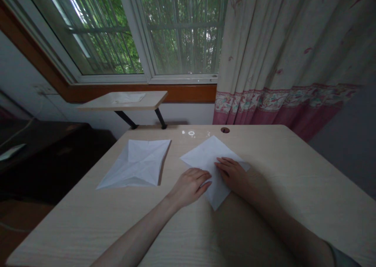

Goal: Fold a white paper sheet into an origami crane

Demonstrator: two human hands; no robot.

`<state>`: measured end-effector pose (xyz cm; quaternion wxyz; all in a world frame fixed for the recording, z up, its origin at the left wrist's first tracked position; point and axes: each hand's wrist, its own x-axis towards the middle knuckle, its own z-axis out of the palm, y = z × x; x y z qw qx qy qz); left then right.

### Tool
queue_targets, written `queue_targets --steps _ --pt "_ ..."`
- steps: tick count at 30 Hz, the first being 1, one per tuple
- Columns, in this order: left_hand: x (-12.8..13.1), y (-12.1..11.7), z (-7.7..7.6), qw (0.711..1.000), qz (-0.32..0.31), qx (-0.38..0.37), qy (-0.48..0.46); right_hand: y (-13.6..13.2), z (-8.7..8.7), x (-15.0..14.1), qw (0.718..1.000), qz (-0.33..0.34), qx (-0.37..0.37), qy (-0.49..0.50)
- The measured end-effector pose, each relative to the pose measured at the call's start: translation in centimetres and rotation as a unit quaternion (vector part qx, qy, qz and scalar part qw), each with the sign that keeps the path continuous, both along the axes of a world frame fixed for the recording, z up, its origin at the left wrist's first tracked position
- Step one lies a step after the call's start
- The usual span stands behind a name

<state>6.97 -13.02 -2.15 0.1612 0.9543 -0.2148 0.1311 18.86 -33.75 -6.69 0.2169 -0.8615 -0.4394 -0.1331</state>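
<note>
A white sheet of paper (pixel 212 151) lies on the desk, turned so that one corner points toward me and one toward the window. On its left edge rests my left hand (pixel 194 184), with the fingers bent and a small gap between thumb and forefinger. My right hand (pixel 233 175) lies flat across the right half of the paper, fingers stretched out toward the left. Parts of the sheet are hidden beneath both hands. To the left lies a second white paper (pixel 141 163), creased, with its edges lifting slightly off the desk.
The pale wooden desk (pixel 293 188) has a round cable hole (pixel 225 130) at its back edge. A small raised shelf (pixel 100 101) at the back left holds a thin white sheet (pixel 127 98). A curtain (pixel 273 63) hangs beside the window behind the desk.
</note>
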Motion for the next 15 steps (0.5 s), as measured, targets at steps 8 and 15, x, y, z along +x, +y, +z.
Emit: queue_targets --steps 8,15 --pt "0.0 0.0 0.3 1.0 0.011 0.012 -0.004 0.0 0.6 -0.8 0.999 0.003 -0.03 -0.017" --pt "0.2 0.0 0.2 0.999 0.039 0.019 -0.009 0.0 1.0 -0.9 0.999 0.003 -0.037 -0.02"
